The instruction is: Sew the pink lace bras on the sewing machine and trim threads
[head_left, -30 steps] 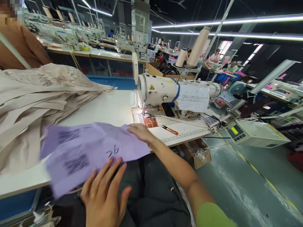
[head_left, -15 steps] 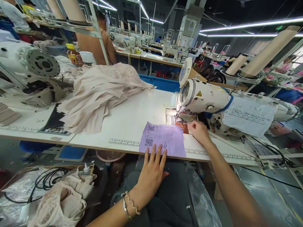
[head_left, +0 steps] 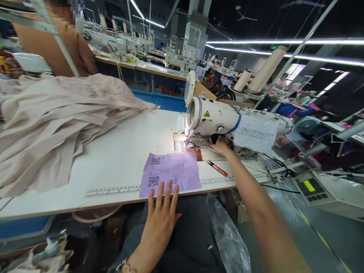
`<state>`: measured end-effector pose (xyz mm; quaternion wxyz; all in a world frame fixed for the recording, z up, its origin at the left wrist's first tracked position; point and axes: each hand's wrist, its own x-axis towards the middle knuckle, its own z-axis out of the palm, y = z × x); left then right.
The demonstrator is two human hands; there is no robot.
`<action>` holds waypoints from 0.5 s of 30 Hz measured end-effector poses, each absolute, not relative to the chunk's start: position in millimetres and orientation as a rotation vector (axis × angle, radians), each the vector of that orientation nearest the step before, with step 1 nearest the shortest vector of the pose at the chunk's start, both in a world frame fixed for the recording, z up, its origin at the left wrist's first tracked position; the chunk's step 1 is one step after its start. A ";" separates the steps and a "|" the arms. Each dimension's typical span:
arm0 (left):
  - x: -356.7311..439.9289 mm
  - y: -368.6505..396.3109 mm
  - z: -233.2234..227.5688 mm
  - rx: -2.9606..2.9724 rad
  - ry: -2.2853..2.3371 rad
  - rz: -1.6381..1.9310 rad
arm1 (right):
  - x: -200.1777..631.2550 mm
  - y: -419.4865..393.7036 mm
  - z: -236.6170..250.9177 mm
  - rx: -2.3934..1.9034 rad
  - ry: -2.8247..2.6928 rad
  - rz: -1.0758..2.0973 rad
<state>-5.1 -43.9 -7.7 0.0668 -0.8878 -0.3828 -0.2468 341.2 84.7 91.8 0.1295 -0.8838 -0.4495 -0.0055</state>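
A purple paper sheet (head_left: 174, 171) with QR codes and a handwritten number lies at the near edge of the white sewing table (head_left: 122, 155). My left hand (head_left: 160, 220) rests flat, fingertips on the sheet's near edge, fingers apart. My right hand (head_left: 220, 146) reaches under the arm of the white sewing machine (head_left: 222, 117), near the needle area; what its fingers touch is hidden. Orange-handled thread snips (head_left: 217, 168) lie on the table just right of the sheet.
A big pile of beige fabric pieces (head_left: 51, 121) covers the table's left. A control box (head_left: 327, 187) sits at the right. Thread cones (head_left: 265, 70) stand behind the machine. A person in brown (head_left: 51, 45) works at the far left. A plastic bag (head_left: 227, 235) hangs below.
The purple sheet, held up near me a second ago, now lies flat on the table. My right hand left the sheet and reached further in under the machine arm. My view swung about.
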 end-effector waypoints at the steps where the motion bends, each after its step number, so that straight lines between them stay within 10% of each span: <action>1: -5.2 -43.3 -9.8 -2.680 -1.138 -0.778 | 340.7 87.2 93.4 -2.598 -1.277 0.009; 15: 16.8 -9.5 23.8 -2.810 -1.052 -1.099 | 300.9 29.0 113.9 -2.558 -1.175 -0.039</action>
